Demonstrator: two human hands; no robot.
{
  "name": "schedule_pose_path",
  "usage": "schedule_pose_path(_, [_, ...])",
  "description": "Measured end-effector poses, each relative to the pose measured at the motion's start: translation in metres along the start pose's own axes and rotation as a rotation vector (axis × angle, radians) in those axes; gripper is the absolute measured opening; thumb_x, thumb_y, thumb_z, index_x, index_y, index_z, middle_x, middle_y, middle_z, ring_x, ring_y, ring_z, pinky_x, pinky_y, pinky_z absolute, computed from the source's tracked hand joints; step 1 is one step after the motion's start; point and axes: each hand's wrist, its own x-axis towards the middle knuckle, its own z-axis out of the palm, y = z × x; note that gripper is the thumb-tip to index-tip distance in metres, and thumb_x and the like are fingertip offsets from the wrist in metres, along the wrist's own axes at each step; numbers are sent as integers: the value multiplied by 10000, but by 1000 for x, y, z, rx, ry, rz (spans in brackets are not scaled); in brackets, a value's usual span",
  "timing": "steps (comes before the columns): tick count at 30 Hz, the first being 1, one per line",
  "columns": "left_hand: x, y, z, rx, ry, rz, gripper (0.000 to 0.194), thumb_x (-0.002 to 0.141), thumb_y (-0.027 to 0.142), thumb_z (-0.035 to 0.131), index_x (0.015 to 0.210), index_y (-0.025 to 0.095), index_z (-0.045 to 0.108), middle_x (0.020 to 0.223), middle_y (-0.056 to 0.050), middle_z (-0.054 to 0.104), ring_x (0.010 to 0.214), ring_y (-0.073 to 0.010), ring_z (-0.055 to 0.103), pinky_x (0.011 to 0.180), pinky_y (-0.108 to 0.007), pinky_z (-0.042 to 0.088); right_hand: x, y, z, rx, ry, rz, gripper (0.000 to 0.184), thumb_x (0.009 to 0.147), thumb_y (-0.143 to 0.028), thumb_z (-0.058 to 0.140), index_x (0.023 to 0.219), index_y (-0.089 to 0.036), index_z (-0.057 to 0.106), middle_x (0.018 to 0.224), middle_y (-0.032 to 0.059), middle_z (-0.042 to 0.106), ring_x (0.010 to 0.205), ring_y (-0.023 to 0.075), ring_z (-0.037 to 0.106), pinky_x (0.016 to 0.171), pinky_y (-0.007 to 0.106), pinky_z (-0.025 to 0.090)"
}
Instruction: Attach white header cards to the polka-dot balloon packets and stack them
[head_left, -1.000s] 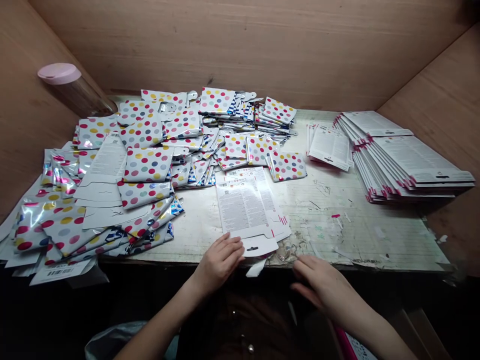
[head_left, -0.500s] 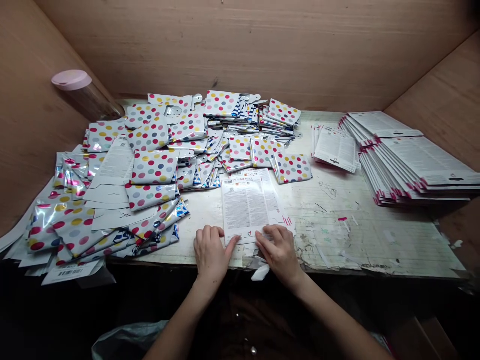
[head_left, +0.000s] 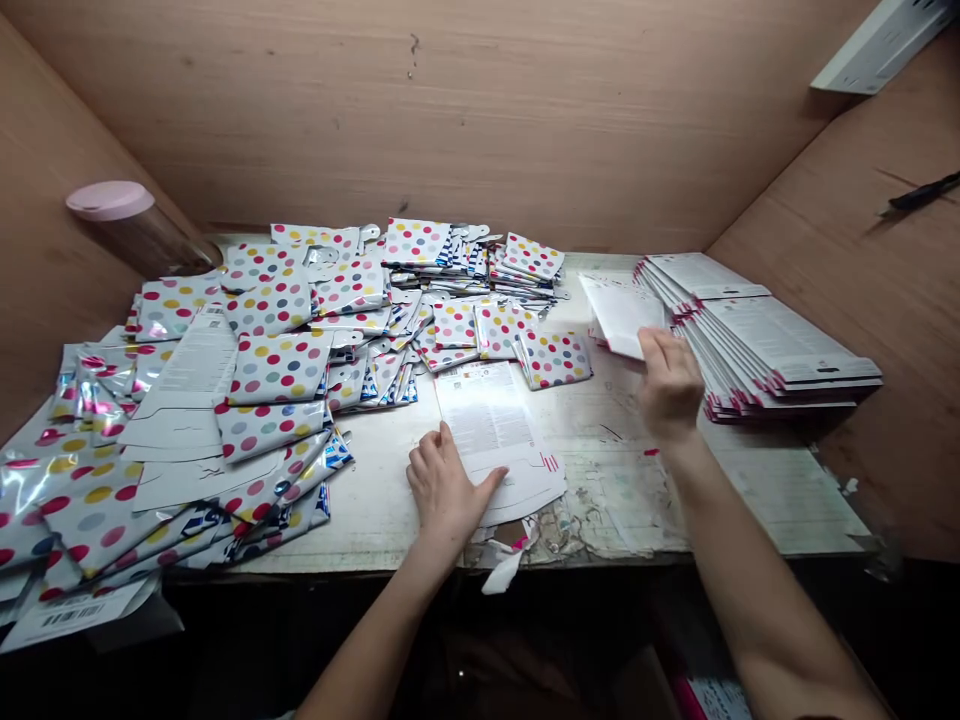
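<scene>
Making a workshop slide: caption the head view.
Left hand presses a printed card; right hand holds a white card beside stacked cards.

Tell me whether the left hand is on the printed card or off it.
On: the left hand overlaps the lower left edge of the printed card, its thumb lying across the card, which rests on the worktable.

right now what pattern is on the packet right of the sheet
The packet has colourful polka dots, best in the head view.

flat white foil packets (head_left: 279,368) carry red, yellow and grey polka dots; the white printed card (head_left: 480,420) shows small pink stripes.
</scene>
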Motion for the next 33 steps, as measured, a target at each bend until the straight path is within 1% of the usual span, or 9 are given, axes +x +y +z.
schedule_pose_path(6, [9, -7, 6, -113, -30, -79, 589, 698, 424, 742, 1155, 133, 510, 1017, -144, 589, 1005, -350, 548, 851, -503, 433, 53, 58, 71, -55, -249, -49, 530, 910, -187, 412, 1412, -19, 403, 1442, 263, 412, 1337, 379, 355, 1080, 580, 255])
schedule_pose_path(13, [13, -34, -17, -403, -130, -195, 301, 780, 344, 654, 979, 215, 468, 873, -76, 689, 831, -283, 673, 734, -424, 512, 72, 92, 61, -26, -352, -64, 511, 897, -112, 399, 1405, -107, 462, 1483, 179, 396, 1400, 384, 229, 1099, 553, 179])
schedule_pose_path(16, [2, -41, -28, -593, -214, -221, 305, 877, 387, 534, 1079, 202, 399, 882, -78, 730, 780, -246, 711, 670, -384, 560, 54, 51, 30, 42, -205, -10, 635, 883, -298, 552, 1446, -66, 373, 1518, 250, 278, 1394, 437, 197, 1063, 596, 217])
schedule_pose_path(19, [-14, -36, -36, -941, -308, -256, 559, 860, 401, 589, 1288, 197, 294, 1074, -118, 717, 917, -254, 715, 730, -394, 595, -8, -28, -23, 491, -105, 120, 473, 895, -405, 553, 1291, -147, 544, 1196, 203, 594, 1085, 321, 571, 875, 489, 470])
schedule_pose_path(21, [-27, -28, -37, -1172, -284, -276, 732, 801, 355, 685, 1373, 233, 245, 1233, -126, 653, 1068, -262, 667, 861, -411, 574, -62, -84, -60, 997, -467, 279, 378, 907, -483, 530, 1117, -187, 636, 749, 71, 652, 597, 185, 623, 541, 319, 507])
schedule_pose_path(22, [-33, -23, -37, -1238, -241, -285, 753, 788, 332, 703, 1383, 251, 248, 1269, -118, 632, 1104, -259, 649, 909, -415, 555, -86, -109, -75, 1246, -793, 382, 404, 913, -507, 515, 1146, -194, 620, 645, 28, 623, 441, 150, 569, 397, 256, 428])
schedule_pose_path(24, [-46, -16, -35, -1253, -130, -295, 661, 800, 314, 692, 1338, 263, 312, 1236, -91, 651, 1084, -236, 659, 943, -407, 538, -123, -149, -94, 1630, -1070, 646, 486, 917, -540, 496, 1280, -218, 524, 654, 5, 623, 356, 125, 533, 312, 204, 332])
schedule_pose_path(29, [-69, -22, -26, -1070, -55, -289, 360, 815, 342, 649, 1105, 210, 483, 1022, -70, 726, 970, -231, 701, 915, -395, 547, -142, -193, -87, 2226, -714, 1116, 391, 799, -373, 726, 1142, -223, 615, 786, -28, 591, 477, 50, 508, 442, 183, 418])
schedule_pose_path(33, [-81, -37, -15, -745, 82, -276, 353, 745, 304, 650, 1047, 189, 508, 921, -86, 703, 870, -271, 698, 802, -439, 568, -140, -207, -76, 2376, -661, 1323, 264, 751, -287, 771, 980, -211, 663, 873, 7, 658, 777, 140, 616, 692, 260, 526])
